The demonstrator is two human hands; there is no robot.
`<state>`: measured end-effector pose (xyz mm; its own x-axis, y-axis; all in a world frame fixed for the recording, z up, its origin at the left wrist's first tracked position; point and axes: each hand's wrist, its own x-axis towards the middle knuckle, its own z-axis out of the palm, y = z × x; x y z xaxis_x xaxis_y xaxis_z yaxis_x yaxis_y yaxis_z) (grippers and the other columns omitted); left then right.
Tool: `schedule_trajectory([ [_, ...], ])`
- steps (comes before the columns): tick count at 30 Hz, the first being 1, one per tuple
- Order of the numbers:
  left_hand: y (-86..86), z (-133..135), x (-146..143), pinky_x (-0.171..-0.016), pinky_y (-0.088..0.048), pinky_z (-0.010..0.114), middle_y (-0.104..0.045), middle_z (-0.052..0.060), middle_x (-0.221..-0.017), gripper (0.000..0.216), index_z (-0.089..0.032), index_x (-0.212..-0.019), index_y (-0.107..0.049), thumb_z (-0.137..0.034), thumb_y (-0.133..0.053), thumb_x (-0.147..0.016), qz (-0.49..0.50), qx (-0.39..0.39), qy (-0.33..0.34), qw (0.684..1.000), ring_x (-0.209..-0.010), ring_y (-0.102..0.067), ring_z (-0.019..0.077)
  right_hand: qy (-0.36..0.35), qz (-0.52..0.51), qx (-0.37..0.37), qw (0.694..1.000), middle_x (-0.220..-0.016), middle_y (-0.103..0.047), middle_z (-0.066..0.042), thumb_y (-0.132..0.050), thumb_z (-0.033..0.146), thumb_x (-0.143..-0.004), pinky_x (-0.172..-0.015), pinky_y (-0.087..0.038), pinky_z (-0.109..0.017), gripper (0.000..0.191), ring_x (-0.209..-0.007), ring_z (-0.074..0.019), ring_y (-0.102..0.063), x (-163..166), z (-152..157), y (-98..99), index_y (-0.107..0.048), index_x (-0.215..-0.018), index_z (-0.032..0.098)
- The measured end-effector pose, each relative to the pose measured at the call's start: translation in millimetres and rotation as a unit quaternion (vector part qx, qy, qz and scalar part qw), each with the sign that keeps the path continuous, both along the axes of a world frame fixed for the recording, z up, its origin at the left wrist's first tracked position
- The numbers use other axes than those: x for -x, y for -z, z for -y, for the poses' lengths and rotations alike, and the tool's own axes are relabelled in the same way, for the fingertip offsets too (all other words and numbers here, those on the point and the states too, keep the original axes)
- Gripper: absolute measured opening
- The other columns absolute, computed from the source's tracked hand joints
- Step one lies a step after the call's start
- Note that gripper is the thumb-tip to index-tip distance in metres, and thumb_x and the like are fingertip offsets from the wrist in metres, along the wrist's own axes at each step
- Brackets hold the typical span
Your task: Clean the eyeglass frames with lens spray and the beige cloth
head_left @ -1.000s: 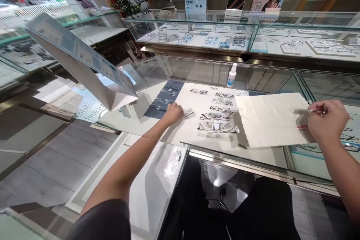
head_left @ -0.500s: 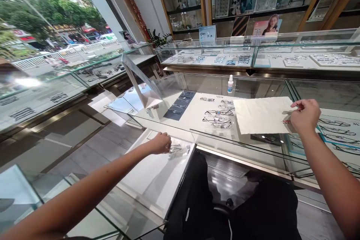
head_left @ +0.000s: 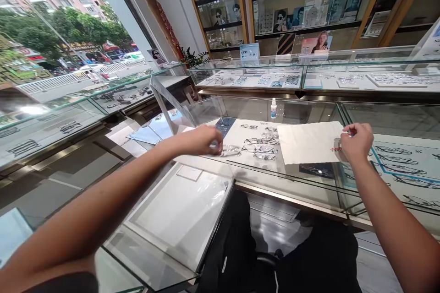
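My left hand is closed on a pair of clear-framed glasses and holds it just above the glass counter top, left of the white cloth. My right hand rests at the cloth's right edge, fingers pinched on a small thin red-marked object I cannot make out. Several glasses lie on a white display pad inside the case below the cloth.
A small white spray bottle stands behind the cloth. A tilted sign stand is on the counter at left. More glass showcases with glasses run behind and to the left. A white tray sits low, near my dark-trousered legs.
My left hand drew the glasses out of the case, down over the low tray, then raised them above the counter top. The right hand stayed at the cloth's edge. My view lifted.
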<state>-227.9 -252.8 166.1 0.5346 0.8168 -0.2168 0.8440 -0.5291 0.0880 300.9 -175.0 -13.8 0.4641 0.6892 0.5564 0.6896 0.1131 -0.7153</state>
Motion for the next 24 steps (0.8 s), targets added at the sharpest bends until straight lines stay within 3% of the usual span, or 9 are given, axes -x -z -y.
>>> schedule_trajectory([
  [2, 5.4, -36.0, -23.7, -0.105, -0.04, 0.041, -0.076, 0.004, -0.095, 0.029, -0.026, -0.085, -0.079, -0.053, -0.07, -0.089, 0.004, -0.049, 0.001, 0.999, -0.104, -0.064, 0.0269, 0.002, -0.001, 0.005, 1.0, -0.1, -0.055, -0.007, -0.065, 0.009, -0.072, -0.08, -0.046, -0.041, 0.016, -0.074, -0.0204, -0.052, -0.1, 0.7, 0.1, -0.063, -0.08, 0.022],
  [5, 25.6, -87.9, -58.3, -0.106, -0.041, 0.047, -0.077, 0.009, -0.099, 0.031, -0.024, -0.094, -0.081, -0.054, -0.072, -0.09, 0.01, -0.126, -0.011, 0.992, -0.108, -0.062, 0.031, -0.005, -0.005, 0.012, 1.0, -0.099, -0.053, -0.007, -0.063, 0.009, -0.072, -0.082, -0.045, -0.041, 0.016, -0.076, -0.0207, -0.051, 1.6, 2.3, -1.9, -0.062, -0.081, 0.022],
  [8, 50.7, -127.6, -87.4, -0.105, -0.046, 0.049, -0.077, 0.014, -0.114, 0.029, -0.021, -0.101, -0.08, -0.049, -0.071, -0.096, 0.017, -0.18, -0.009, 0.983, -0.118, -0.06, 0.0334, 0.001, -0.006, 0.004, 1.0, -0.098, -0.05, -0.005, -0.06, 0.01, -0.07, -0.083, -0.044, -0.041, 0.016, -0.078, -0.0207, -0.05, 4.5, 2.5, -4.3, -0.061, -0.08, 0.022],
  [10, 66.3, -145.0, -101.6, -0.105, -0.052, 0.048, -0.072, 0.014, -0.129, 0.032, -0.02, -0.117, -0.075, -0.047, -0.068, -0.1, 0.021, -0.186, -0.003, 0.982, -0.121, -0.063, 0.0303, 0.009, -0.004, 0.003, 1.0, -0.097, -0.05, -0.004, -0.059, 0.011, -0.07, -0.083, -0.043, -0.04, 0.015, -0.077, -0.0198, -0.05, 6.2, 1.5, -4.9, -0.061, -0.079, 0.022],
  [13, 85.8, -160.0, -113.7, -0.104, -0.053, 0.05, -0.072, 0.015, -0.125, 0.029, -0.019, -0.121, -0.074, -0.04, -0.065, -0.102, 0.02, -0.184, 0.012, 0.983, -0.117, -0.064, 0.0288, 0.018, 0.0, 0.001, 1.0, -0.097, -0.051, -0.003, -0.058, 0.012, -0.071, -0.081, -0.043, -0.038, 0.013, -0.074, -0.018, -0.05, 8.1, -0.4, -5.2, -0.06, -0.079, 0.021],
  [17, 104.4, -169.7, -116.7, -0.102, -0.042, 0.052, -0.077, 0.016, -0.104, 0.015, -0.019, -0.089, -0.079, -0.027, -0.066, -0.094, 0.017, -0.181, 0.038, 0.983, -0.113, -0.058, 0.034, 0.022, 0.008, -0.004, 1.0, -0.095, -0.051, -0.003, -0.058, 0.012, -0.071, -0.078, -0.043, -0.036, 0.012, -0.073, -0.0178, -0.05, 11.2, -1.2, -7.1, -0.06, -0.077, 0.022],
  [24, 117.3, -174.6, -106.3, -0.097, -0.037, 0.047, -0.077, 0.012, -0.109, 0.015, -0.021, -0.082, -0.077, -0.032, -0.07, -0.088, 0.028, -0.161, 0.057, 0.985, -0.11, -0.056, 0.0318, 0.015, 0.03, 0.001, 0.999, -0.091, -0.05, -0.002, -0.057, 0.012, -0.072, -0.074, -0.04, -0.035, 0.012, -0.073, -0.019, -0.049, 15.5, -0.3, -9.0, -0.058, -0.077, 0.023],
])
